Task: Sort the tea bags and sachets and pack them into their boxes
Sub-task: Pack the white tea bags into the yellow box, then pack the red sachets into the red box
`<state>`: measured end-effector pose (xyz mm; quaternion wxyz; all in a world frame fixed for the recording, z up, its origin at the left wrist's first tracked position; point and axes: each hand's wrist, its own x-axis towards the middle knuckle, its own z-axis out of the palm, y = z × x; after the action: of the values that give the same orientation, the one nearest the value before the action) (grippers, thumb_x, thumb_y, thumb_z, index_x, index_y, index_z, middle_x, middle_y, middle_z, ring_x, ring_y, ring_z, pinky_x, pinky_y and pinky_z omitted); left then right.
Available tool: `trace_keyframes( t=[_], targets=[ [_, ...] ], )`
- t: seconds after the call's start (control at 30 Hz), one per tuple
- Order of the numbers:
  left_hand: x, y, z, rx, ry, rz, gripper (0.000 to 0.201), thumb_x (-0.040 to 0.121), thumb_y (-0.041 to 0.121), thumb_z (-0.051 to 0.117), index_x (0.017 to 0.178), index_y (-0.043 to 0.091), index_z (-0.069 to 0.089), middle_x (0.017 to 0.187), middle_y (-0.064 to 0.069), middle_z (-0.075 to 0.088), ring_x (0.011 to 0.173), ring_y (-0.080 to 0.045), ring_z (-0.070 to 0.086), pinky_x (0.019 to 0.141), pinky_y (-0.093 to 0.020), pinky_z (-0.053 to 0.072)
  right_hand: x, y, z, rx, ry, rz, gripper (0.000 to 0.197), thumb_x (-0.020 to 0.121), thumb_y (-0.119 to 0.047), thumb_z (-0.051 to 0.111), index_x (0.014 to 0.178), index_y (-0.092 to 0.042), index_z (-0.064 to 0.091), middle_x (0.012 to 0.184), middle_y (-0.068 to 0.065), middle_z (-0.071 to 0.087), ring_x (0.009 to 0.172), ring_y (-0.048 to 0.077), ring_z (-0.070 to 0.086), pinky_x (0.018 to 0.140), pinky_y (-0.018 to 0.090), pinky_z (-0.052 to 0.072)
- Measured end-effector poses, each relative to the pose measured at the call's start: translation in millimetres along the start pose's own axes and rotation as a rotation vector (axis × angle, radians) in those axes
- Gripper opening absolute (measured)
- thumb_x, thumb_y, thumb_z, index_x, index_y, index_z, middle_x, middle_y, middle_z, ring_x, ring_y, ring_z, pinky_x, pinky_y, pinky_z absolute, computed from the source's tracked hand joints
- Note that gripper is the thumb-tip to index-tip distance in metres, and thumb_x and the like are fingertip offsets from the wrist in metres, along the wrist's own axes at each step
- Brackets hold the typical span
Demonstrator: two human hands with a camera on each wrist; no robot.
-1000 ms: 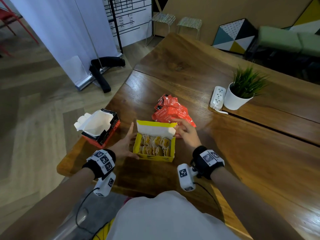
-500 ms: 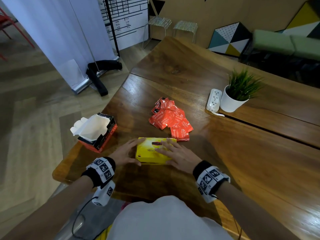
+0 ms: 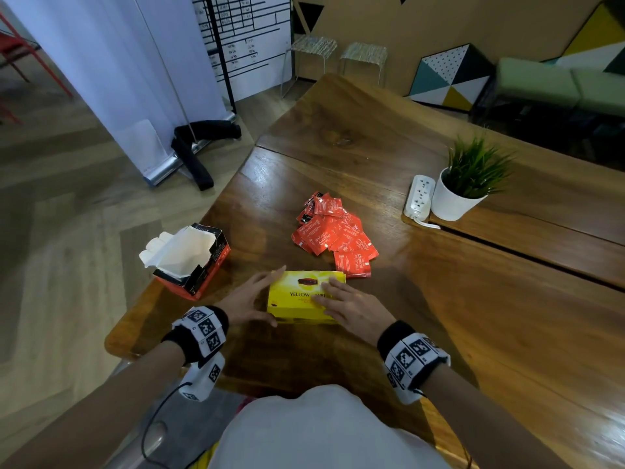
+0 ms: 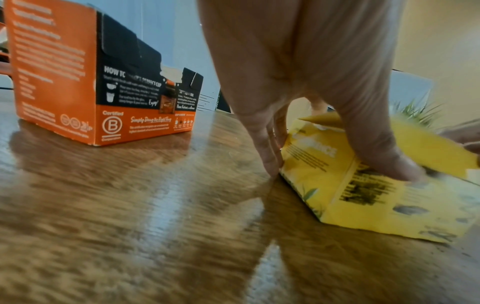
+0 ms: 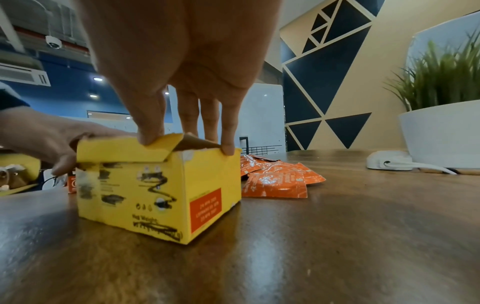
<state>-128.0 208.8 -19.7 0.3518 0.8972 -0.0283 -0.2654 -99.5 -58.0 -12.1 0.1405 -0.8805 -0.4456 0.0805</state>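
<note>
The yellow tea box sits closed on the wooden table in front of me. My right hand lies flat on its lid, fingers straight; in the right wrist view the thumb and fingertips press the lid's front edge down on the yellow box. My left hand rests against the box's left end, with straight fingers on the end wall and the thumb on the front face of the yellow box. A pile of red-orange sachets lies just beyond. The tea bags are hidden inside.
An open orange-and-black box with white inner flaps stands to the left near the table's edge. A white power strip and a potted plant stand at the back right. Bare wood stretches to the right.
A second ago the yellow box stood open with tea bags showing. The lid has come down and my right hand has moved onto it. Little has moved over the last half second.
</note>
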Motion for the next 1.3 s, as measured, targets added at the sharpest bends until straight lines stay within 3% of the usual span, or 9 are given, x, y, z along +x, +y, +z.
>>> trace_keyframes(
  t=[0.37,0.53,0.7,0.83,0.9,0.97,1.1,1.23,1.3],
  targets=[
    [2.7,-3.9,1.9,0.089,-0.077,-0.006,0.098,0.068,0.045,0.073,0.135,0.052,0.001,0.152,-0.004,0.004,0.140,-0.026,0.017,0.112,-0.044,0.030,2.7,-7.0,-6.0,-0.053,-0.205,0.072,0.042,0.101,-0.022,0.035,0.143,-0.016,0.035,0.151,0.016,0.028,0.143,0.032,0.018,0.111,0.047,0.031],
    [2.8,-2.7,0.4,0.099,-0.066,0.008,0.092,0.075,0.039,0.071,0.133,0.052,0.001,0.152,-0.004,0.007,0.140,-0.024,0.018,0.113,-0.040,0.029,0.6,-5.6,-8.2,0.000,-0.020,0.031,0.034,0.090,-0.027,0.043,0.109,-0.014,0.068,0.113,0.013,0.068,0.109,0.032,0.062,0.065,0.045,0.060],
    [2.2,1.9,-1.6,0.069,-0.079,0.025,0.097,0.075,0.031,0.074,0.136,0.051,0.001,0.149,-0.004,0.013,0.136,-0.021,0.025,0.110,-0.036,0.034,-5.2,-7.9,-4.2,-0.005,0.043,0.058,0.040,0.088,-0.030,0.037,0.109,-0.017,0.068,0.110,0.007,0.070,0.105,0.025,0.065,0.065,0.036,0.060],
    [1.1,2.4,-1.3,0.099,-0.089,0.020,0.095,0.077,0.033,0.071,0.139,0.045,0.001,0.152,-0.005,0.007,0.138,-0.022,0.020,0.111,-0.035,0.032,-8.0,-8.0,4.1,-0.117,0.069,0.016,0.026,0.078,-0.023,0.070,0.104,-0.016,0.070,0.105,0.008,0.071,0.101,0.025,0.067,0.057,0.032,0.059],
    [1.2,2.5,-1.0,0.114,-0.093,0.030,0.092,0.076,0.040,0.069,0.138,0.047,0.001,0.151,-0.005,0.007,0.139,-0.023,0.020,0.112,-0.036,0.031,-8.8,-10.7,7.3,-0.173,0.057,0.008,0.044,0.063,-0.022,0.085,0.103,-0.016,0.071,0.108,0.009,0.070,0.104,0.026,0.065,0.064,0.033,0.060],
    [0.9,2.7,-0.2,0.124,-0.097,0.044,0.088,0.076,0.048,0.064,0.138,0.046,0.001,0.151,-0.006,0.007,0.139,-0.024,0.020,0.113,-0.035,0.030,-7.7,-17.8,8.3,-0.264,0.058,0.033,0.044,0.063,-0.027,0.083,0.104,-0.017,0.070,0.118,0.010,0.066,0.116,0.029,0.058,0.079,0.043,0.057],
    [3.3,10.0,4.6,0.142,-0.116,0.087,0.089,0.068,0.072,0.047,0.139,0.044,0.001,0.151,-0.007,0.008,0.138,-0.023,0.022,0.112,-0.033,0.032,-7.4,-32.7,18.0,-0.295,-0.102,0.087,0.073,0.070,-0.047,0.071,0.134,-0.024,0.043,0.142,0.011,0.045,0.131,0.037,0.039,0.093,0.063,0.040],
    [8.2,21.8,11.9,0.214,-0.204,0.120,0.088,0.064,0.075,0.040,0.137,0.047,0.000,0.156,-0.002,0.004,0.141,-0.020,0.016,0.113,-0.037,0.023,-30.1,-13.9,25.8,-0.292,-0.251,0.091,0.104,0.081,-0.011,0.062,0.141,-0.039,-0.018,0.152,0.011,-0.017,0.136,0.041,-0.020,0.099,0.066,-0.013],
    [4.9,27.7,10.7,0.185,-0.200,0.123,0.094,0.059,0.079,0.037,0.139,0.047,0.000,0.157,0.003,0.002,0.142,-0.017,0.014,0.113,-0.040,0.021,-50.9,-1.1,25.0,-0.329,-0.230,0.135,0.118,0.067,-0.006,0.071,0.144,-0.037,-0.014,0.155,0.013,-0.006,0.139,0.043,-0.011,0.100,0.069,-0.005]
  ],
)
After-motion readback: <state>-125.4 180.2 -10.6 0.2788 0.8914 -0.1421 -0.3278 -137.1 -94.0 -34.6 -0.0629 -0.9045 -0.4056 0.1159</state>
